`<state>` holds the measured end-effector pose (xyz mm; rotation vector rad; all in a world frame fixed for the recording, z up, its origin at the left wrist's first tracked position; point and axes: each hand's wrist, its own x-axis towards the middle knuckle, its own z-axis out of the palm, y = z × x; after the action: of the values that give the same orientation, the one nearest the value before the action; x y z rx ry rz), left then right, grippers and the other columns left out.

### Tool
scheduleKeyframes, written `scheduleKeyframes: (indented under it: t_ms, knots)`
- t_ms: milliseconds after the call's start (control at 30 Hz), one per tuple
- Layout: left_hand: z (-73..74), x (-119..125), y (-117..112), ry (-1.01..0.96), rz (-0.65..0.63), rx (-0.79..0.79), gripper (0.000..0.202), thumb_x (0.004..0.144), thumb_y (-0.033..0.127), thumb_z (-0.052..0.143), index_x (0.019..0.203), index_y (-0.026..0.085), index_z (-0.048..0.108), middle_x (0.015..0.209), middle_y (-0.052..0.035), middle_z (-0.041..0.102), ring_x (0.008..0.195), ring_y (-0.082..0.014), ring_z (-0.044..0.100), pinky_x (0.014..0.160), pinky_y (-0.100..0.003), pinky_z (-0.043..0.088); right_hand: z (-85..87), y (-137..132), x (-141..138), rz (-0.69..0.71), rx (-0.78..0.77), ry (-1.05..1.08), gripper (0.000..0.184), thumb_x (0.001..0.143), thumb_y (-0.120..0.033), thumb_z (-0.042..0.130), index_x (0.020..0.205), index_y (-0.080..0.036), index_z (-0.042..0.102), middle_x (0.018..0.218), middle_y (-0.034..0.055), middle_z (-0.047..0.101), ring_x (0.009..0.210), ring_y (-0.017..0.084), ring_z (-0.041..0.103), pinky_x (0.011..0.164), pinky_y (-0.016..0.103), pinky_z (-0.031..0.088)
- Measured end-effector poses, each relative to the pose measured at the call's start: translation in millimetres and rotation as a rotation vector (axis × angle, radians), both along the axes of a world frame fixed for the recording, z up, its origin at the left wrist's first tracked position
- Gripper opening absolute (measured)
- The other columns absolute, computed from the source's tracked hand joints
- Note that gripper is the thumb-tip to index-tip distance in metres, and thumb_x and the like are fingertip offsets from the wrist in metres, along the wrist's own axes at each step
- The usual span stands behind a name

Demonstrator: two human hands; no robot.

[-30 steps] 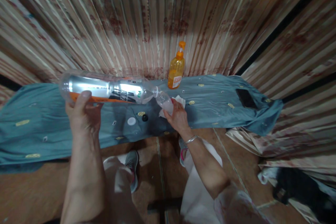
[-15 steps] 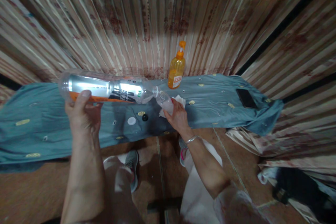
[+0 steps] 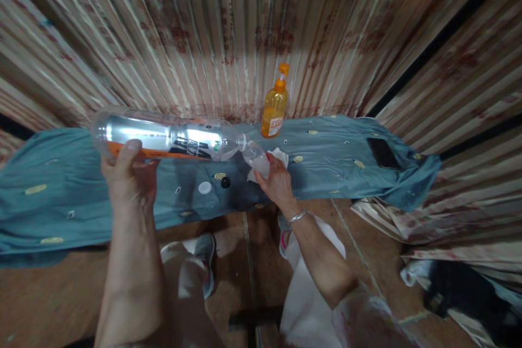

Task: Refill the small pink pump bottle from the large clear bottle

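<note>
Nothing has shifted since earlier: our left hand (image 3: 129,182) keeps its closed grip on the big clear bottle (image 3: 163,140), held sideways above the blue cloth (image 3: 334,157), its mouth meeting the small bottle (image 3: 256,156) our right hand (image 3: 278,182) clasps beside a white cap (image 3: 204,188).

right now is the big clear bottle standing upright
No, the left hand holds the big clear bottle on its side, its mouth at the small bottle in the right hand.
</note>
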<state>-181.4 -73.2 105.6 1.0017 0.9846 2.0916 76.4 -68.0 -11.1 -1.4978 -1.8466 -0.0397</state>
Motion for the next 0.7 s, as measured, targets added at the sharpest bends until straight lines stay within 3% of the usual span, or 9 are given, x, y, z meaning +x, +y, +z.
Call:
scheduleKeyframes:
  t_ms: [433,700]
  knots:
    - [-0.3,-0.9,0.3,-0.022,0.015,-0.02,0.042,0.045,0.026,0.075,0.086,0.021,0.062,0.096,-0.0056,0.065,0.09,-0.0238,0.06,0.071,-0.039,0.048,-1.4,0.6,0.1,0.007,0.023,0.009,0.052,0.084,-0.036,0.058,0.126,-0.008,0.044,0.113,0.019,0.062,0.105,0.029,0.058,0.092,0.045,0.051]
    - [1.5,1.4,-0.6,0.029,-0.007,-0.023,0.046,0.048,0.03,0.074,0.092,0.022,0.061,0.097,-0.0055,0.064,0.097,-0.0269,0.059,0.074,-0.041,0.049,-2.0,0.5,-0.5,0.006,0.012,0.01,0.053,0.086,-0.039,0.055,0.128,-0.009,0.042,0.114,0.0194,0.061,0.107,0.029,0.058,0.093,0.047,0.05]
